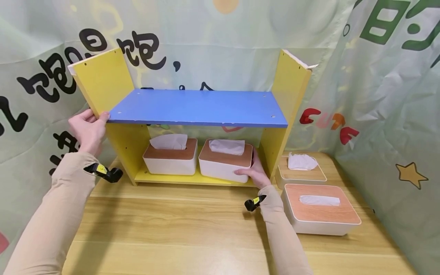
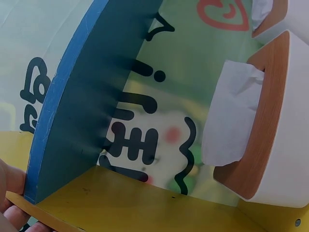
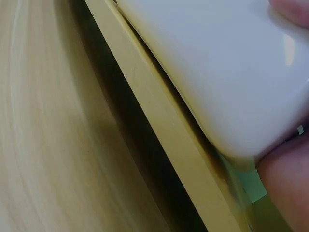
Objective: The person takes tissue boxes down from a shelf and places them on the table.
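Note:
A yellow shelf unit (image 1: 125, 149) with a blue board (image 1: 203, 107) across it stands on the wooden table. My left hand (image 1: 88, 129) grips the front edge of its left side panel, the thumb beside the blue board's corner. On the bottom level sit two white tissue boxes with brown wooden lids and tissues sticking out: a left box (image 1: 170, 167) and a right box (image 1: 220, 170). My right hand (image 1: 257, 172) holds the right box by its right end, thumb on the front. That box sits slightly askew over the bottom board's front edge (image 3: 159, 116).
Right of the shelf, a large tissue box (image 1: 323, 225) stands on the table (image 1: 192, 229), with a smaller tissue box (image 1: 302, 175) behind it. A printed cloth (image 1: 220, 49) hangs behind and along both sides.

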The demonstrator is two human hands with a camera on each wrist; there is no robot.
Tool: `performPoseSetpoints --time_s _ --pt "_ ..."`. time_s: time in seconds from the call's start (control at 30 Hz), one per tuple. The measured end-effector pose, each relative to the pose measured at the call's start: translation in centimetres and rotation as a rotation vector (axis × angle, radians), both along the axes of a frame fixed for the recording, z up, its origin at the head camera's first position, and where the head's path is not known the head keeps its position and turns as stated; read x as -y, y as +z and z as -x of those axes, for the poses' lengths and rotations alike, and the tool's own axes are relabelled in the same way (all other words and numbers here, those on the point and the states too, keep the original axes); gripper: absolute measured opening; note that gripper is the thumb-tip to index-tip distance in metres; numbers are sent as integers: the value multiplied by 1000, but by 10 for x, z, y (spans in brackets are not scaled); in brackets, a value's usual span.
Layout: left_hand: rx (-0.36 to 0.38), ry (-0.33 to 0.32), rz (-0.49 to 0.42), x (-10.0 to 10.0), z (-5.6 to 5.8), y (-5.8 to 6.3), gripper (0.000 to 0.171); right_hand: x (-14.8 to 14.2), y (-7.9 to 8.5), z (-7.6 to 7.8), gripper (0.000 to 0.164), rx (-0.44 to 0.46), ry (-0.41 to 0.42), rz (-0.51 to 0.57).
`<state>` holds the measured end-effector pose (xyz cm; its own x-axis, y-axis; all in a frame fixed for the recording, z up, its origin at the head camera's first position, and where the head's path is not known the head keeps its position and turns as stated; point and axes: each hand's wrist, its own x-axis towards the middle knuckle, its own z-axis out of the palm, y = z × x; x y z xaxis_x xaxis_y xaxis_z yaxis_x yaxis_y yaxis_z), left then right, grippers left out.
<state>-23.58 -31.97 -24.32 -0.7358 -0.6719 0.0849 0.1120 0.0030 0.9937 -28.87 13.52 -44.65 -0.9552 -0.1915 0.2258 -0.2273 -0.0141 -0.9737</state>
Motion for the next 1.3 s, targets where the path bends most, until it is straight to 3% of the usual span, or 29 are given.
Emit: performPoseSetpoints --time_s 0.17,0.57,0.97,1.3 --pt "0 6 -3 0 0 0 46 0 -1 -2 122 -18 -15 -16" --pt "-9 -2 -25 -1 0 0 46 1 0 -14 122 16 -39 76" --pt "-21 0 -19 1 1 -1 46 -1 8 -33 127 23 -37 21" --pt "-44 0 -28 0 1 -1 44 -5 15 -47 128 31 -7 51"
